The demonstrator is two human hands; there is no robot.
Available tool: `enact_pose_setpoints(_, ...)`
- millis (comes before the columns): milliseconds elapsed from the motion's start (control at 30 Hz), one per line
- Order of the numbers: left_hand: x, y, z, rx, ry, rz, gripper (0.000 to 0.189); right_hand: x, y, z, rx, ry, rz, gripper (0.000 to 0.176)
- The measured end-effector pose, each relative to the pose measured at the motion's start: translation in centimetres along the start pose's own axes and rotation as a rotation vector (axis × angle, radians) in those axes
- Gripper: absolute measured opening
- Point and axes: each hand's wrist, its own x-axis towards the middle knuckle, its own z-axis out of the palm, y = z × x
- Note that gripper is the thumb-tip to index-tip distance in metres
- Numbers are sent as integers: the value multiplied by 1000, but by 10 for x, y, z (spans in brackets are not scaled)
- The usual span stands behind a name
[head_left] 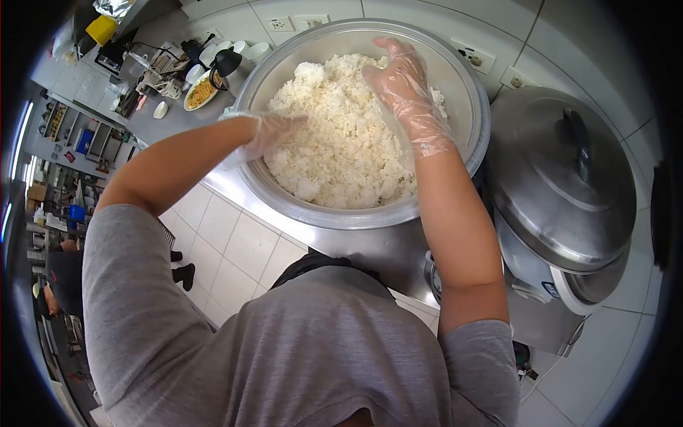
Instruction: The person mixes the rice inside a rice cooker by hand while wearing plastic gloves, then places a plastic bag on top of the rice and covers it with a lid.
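A large steel bowl [455, 78] on the steel counter holds a heap of cooked white rice [334, 153]. Both of my hands wear thin clear plastic gloves and are in the bowl. My left hand [269, 132] presses into the rice at the bowl's left side, fingers partly buried. My right hand [402, 78] rests on top of the rice at the far right side, fingers spread and slightly curled. Neither hand visibly lifts a lump of rice.
A big rice cooker with a steel lid [562, 178] stands right of the bowl. At the back left are a plate of yellow food [201, 92], small white bowls [245, 50] and utensils. Wall sockets [473, 57] sit behind. Another person [60, 285] stands far left.
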Motion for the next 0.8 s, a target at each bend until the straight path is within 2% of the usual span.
enact_pose_setpoints(33, 21, -19, 13, -111, 108, 148, 67, -1, 0, 0, 18, -8, 2, 51)
enact_pose_setpoints(67, 4, 14, 13, -392, 92, -118, 68, 0, -1, 0, 23, -8, 14, 51)
enact_pose_setpoints(167, 74, -12, 34, -537, 123, -36, 74, 3, -6, -4, 44, -19, 74, 53)
enact_pose_setpoints(200, 94, -21, 40, -522, 116, -37, 74, 3, -8, -6, 71, -11, 67, 53)
enact_pose_setpoints(267, 118, -35, 45, -488, 184, 83, 73, 1, -10, -6, 96, 5, 64, 52)
enact_pose_setpoints(400, 96, -23, 27, -345, 128, -1, 72, 6, -10, 2, 46, 99, -37, 47)
enact_pose_setpoints(467, 80, -15, 32, -631, 102, 63, 65, 9, -13, 4, 18, 153, -83, 43)
enact_pose_setpoints(600, 129, -14, 59, -636, 223, 201, 59, 7, -11, 3, -23, 185, -136, 43)
enact_pose_setpoints(633, 117, 0, 58, -641, 224, 198, 59, 8, -8, 4, -66, 186, -139, 43)
enact_pose_setpoints(700, 81, 40, 56, -774, 287, 59, 56, 9, -5, 7, -108, 176, -147, 43)
enact_pose_setpoints(767, 110, 39, 47, -213, 240, 698, 59, 10, 0, 8, -126, 175, -131, 43)
enact_pose_setpoints(800, 132, 48, 50, -25, 429, 910, 60, 10, 6, 12, -168, 183, -156, 43)
